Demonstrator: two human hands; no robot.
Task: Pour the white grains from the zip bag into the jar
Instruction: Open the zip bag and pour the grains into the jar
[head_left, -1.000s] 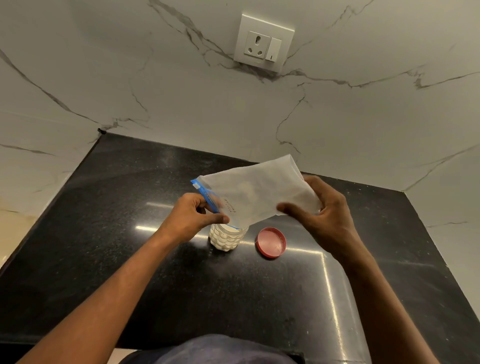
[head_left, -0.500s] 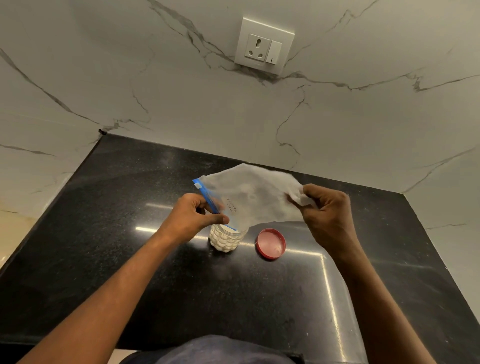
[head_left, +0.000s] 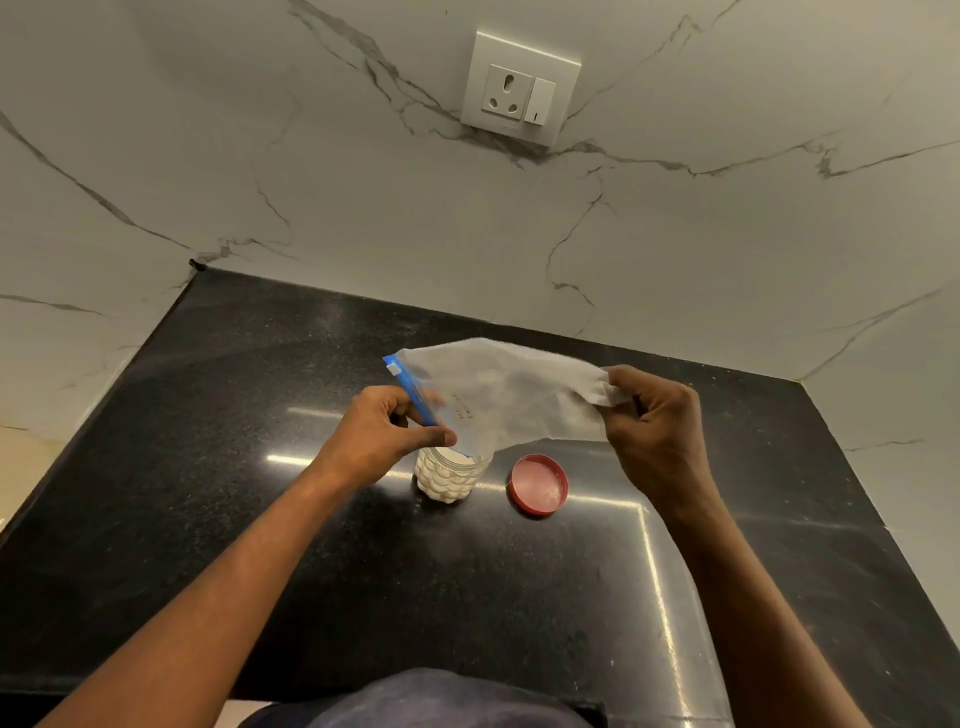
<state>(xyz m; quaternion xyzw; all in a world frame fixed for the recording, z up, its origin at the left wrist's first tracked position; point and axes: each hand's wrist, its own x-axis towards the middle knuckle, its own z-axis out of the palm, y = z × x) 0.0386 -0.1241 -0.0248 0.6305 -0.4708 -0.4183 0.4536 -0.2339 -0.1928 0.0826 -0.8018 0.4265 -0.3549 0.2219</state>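
Your left hand (head_left: 382, 434) pinches the zip bag (head_left: 509, 395) at its mouth end, thumb and curled fingers closed on the blue zip strip (head_left: 410, 389). Your right hand (head_left: 657, 431) grips the opposite, bottom end of the bag, fingers curled round the bunched plastic. The bag is stretched between the two hands, held in the air above the surface (head_left: 208, 467). The right end sits slightly higher than the lower mouth corner. The plastic is limp and crumpled, with a few faint handwritten marks near the mouth. Whether any grains are inside it cannot be told.

The lower mouth corner of the bag hangs directly over the jar (head_left: 449, 478) and covers part of its opening. The jar stands upright on the surface, just below and to the right of your left hand, uncapped. It looks white, with a bumpy wall.

A red lid (head_left: 539, 484) lies flat on the surface just beside the jar, on its right, apart from it and not touching.

The surface is black, glossy and speckled, with light streaks reflected on it. Behind it rises a white marble-veined wall (head_left: 363, 208) carrying a white socket and switch plate (head_left: 519, 88).
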